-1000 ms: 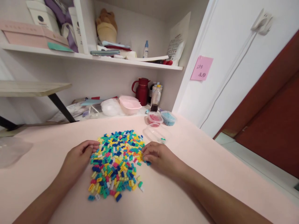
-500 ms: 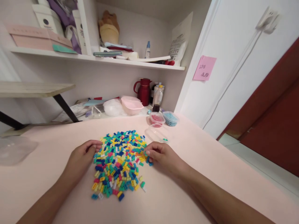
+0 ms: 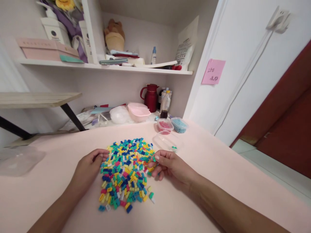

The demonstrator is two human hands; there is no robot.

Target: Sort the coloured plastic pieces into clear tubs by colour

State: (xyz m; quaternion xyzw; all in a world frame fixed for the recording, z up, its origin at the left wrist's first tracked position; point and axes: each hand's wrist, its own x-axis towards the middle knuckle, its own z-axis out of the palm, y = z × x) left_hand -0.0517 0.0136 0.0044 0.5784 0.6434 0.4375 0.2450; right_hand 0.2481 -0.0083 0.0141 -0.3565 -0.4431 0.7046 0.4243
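A flat heap of small toy building bricks [image 3: 127,174] in blue, green, yellow, pink, white and orange lies on the pink tabletop [image 3: 80,216]. My right hand [image 3: 170,163] is at the heap's right edge, thumb and index finger pinched on a small green brick [image 3: 154,159]. Its other fingers hang loosely apart below. At the left edge my left hand [image 3: 91,163] rests on its side, fingers loosely stretched toward the bricks, with nothing visible in them. Beyond my right hand lies a clear plastic container [image 3: 162,139] with a few green bricks inside.
Behind it stand one tub of pink bricks [image 3: 165,125] and another of light blue bricks [image 3: 179,124]. A clear plastic piece [image 3: 20,160] lies at far left. Farther back are a pink bowl [image 3: 139,111], a red jug [image 3: 151,98] and a bottle [image 3: 165,105], under a shelf [image 3: 145,69].
My right hand has drawn up slightly from the heap's right edge, its thumb and index finger now showing a green brick. The left hand keeps its place. The camera view has shifted a little.
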